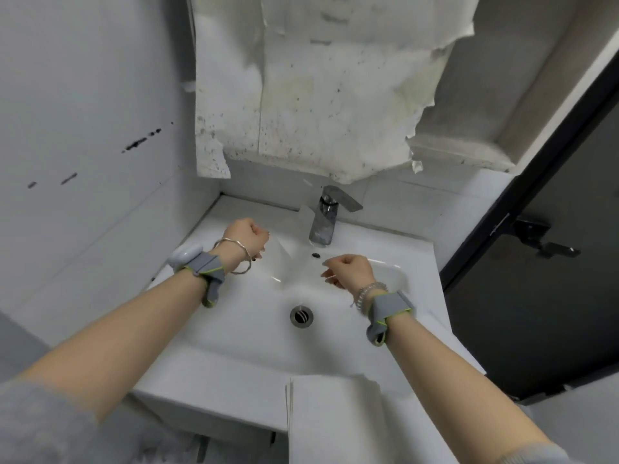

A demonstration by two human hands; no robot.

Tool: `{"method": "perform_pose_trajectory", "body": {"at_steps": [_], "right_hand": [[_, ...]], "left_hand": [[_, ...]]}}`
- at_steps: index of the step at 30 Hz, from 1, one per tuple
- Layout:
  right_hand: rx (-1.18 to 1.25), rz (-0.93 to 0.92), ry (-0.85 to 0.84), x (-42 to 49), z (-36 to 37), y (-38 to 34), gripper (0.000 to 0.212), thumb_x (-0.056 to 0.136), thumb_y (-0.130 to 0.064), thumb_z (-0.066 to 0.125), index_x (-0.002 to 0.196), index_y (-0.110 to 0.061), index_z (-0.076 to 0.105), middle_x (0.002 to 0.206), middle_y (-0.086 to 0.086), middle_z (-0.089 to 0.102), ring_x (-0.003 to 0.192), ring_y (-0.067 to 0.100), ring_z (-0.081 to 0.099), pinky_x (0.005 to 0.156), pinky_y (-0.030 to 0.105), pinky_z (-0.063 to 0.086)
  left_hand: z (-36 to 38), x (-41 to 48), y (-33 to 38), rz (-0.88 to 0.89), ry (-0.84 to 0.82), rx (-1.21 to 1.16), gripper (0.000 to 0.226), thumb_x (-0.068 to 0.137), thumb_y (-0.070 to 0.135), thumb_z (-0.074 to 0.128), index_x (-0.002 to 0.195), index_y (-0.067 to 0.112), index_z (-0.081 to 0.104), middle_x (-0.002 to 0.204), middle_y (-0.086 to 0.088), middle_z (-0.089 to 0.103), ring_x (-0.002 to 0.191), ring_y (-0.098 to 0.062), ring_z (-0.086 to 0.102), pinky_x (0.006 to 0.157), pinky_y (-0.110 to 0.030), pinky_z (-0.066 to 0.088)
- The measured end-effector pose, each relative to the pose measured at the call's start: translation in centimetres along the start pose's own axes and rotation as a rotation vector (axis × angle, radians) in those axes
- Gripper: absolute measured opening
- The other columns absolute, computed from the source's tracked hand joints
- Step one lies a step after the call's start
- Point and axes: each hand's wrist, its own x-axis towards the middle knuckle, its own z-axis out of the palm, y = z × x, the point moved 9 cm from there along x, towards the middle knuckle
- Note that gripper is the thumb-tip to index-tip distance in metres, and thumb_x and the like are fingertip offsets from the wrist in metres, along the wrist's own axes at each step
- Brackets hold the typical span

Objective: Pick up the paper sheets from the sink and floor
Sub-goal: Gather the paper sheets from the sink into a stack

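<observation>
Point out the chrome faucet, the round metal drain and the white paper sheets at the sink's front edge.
Chrome faucet [323, 226]: head view, on its upright body.
Round metal drain [301, 315]: head view, on its centre grate.
White paper sheets [331, 420]: head view, on the flat top sheet.

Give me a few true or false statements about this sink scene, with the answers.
1. The left hand and right hand are both over the sink basin. True.
2. A paper sheet covers the drain. False: the drain is uncovered.
3. The faucet stands behind the basin. True.
4. Both wrists are bare. False: each wears a grey band.
</observation>
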Motion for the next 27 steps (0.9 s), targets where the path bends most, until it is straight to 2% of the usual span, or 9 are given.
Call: {"method": "perform_pose_trajectory", "body": {"at_steps": [1, 4, 6, 8, 11, 17, 21, 23, 27], "right_hand": [[0.023, 0.081, -0.021, 0.8, 0.7, 1.3, 0.012, 0.087, -0.01, 0.056, 0.078, -0.007, 0.064, 0.063, 0.006, 0.067, 0.047, 0.011, 0.058, 0.043, 0.015, 0.043], [0.149, 0.273, -0.027, 3.7, 2.4, 4.1, 0.014, 0.09, -0.011, 0.054, 0.077, -0.008, 0.058, 0.044, 0.0, 0.064, 0.035, 0.009, 0.058, 0.04, 0.014, 0.04], [0.279, 0.366, -0.009, 5.0, 3.3, 5.2, 0.013, 0.09, -0.01, 0.054, 0.078, -0.005, 0.056, 0.045, 0.002, 0.065, 0.04, 0.013, 0.06, 0.039, 0.014, 0.042], [0.405, 0.42, -0.006, 5.3, 3.7, 6.1, 0.015, 0.09, -0.01, 0.055, 0.075, -0.005, 0.056, 0.057, 0.007, 0.067, 0.052, 0.018, 0.059, 0.04, 0.015, 0.046], [0.461, 0.448, 0.003, 7.0, 4.8, 6.3, 0.011, 0.09, -0.014, 0.059, 0.08, -0.008, 0.059, 0.077, 0.007, 0.063, 0.062, 0.017, 0.057, 0.042, 0.015, 0.048], [0.515, 0.45, 0.021, 10.1, 6.9, 7.0, 0.017, 0.092, -0.018, 0.059, 0.107, -0.01, 0.057, 0.082, 0.004, 0.061, 0.069, 0.015, 0.058, 0.051, 0.021, 0.05], [0.546, 0.471, -0.008, 11.1, 7.9, 7.1, 0.004, 0.088, -0.019, 0.063, 0.089, -0.016, 0.061, 0.084, 0.003, 0.061, 0.071, 0.014, 0.057, 0.056, 0.021, 0.049], [0.534, 0.489, -0.022, 11.2, 8.3, 7.2, 0.008, 0.087, -0.022, 0.066, 0.085, -0.018, 0.059, 0.083, 0.0, 0.061, 0.071, 0.012, 0.057, 0.058, 0.02, 0.048], [0.589, 0.489, -0.015, 11.5, 8.7, 7.3, 0.014, 0.089, -0.024, 0.064, 0.079, -0.019, 0.056, 0.08, -0.004, 0.062, 0.07, 0.008, 0.058, 0.045, 0.014, 0.049]], "left_hand": [[0.2, 0.7, -0.3, -0.016, -0.004, 0.002, 0.02, 0.089, 0.017, 0.055, 0.07, 0.014, 0.048, 0.063, -0.007, 0.061, 0.033, -0.008, 0.057, 0.041, -0.017, 0.047], [0.5, 3.9, -0.6, -0.047, -0.045, 0.095, 0.017, 0.088, 0.019, 0.057, 0.08, 0.005, 0.062, 0.096, -0.025, 0.069, 0.087, -0.033, 0.07, 0.077, -0.037, 0.057], [0.9, 6.1, -0.8, -0.067, -0.102, 0.18, 0.029, 0.091, 0.021, 0.055, 0.095, -0.006, 0.065, 0.108, -0.027, 0.066, 0.101, -0.038, 0.064, 0.078, -0.035, 0.051], [1.8, 7.1, -0.7, -0.057, -0.167, 0.295, 0.039, 0.094, 0.026, 0.051, 0.106, -0.009, 0.064, 0.114, -0.026, 0.064, 0.106, -0.038, 0.061, 0.077, -0.032, 0.046], [2.8, 10.6, -0.5, -0.03, -0.192, 0.411, 0.046, 0.094, 0.038, 0.046, 0.105, -0.002, 0.066, 0.119, -0.02, 0.063, 0.112, -0.033, 0.058, 0.088, -0.03, 0.045], [6.3, 14.8, -1.3, -0.037, -0.257, 0.533, 0.061, 0.091, 0.054, 0.041, 0.113, 0.001, 0.063, 0.126, -0.017, 0.06, 0.116, -0.033, 0.056, 0.094, -0.033, 0.044], [7.2, 14.8, -0.7, -0.069, -0.237, 0.528, 0.064, 0.087, 0.058, 0.047, 0.118, 0.004, 0.06, 0.129, -0.015, 0.058, 0.119, -0.031, 0.054, 0.096, -0.034, 0.041], [8.1, 15.0, -0.9, -0.071, -0.239, 0.53, 0.066, 0.084, 0.063, 0.046, 0.114, 0.006, 0.062, 0.125, -0.013, 0.06, 0.117, -0.031, 0.055, 0.096, -0.036, 0.04], [9.0, 15.4, -2.1, -0.094, -0.215, 0.553, 0.07, 0.079, 0.07, 0.042, 0.119, 0.015, 0.06, 0.129, -0.007, 0.059, 0.12, -0.028, 0.054, 0.101, -0.04, 0.04]]}}
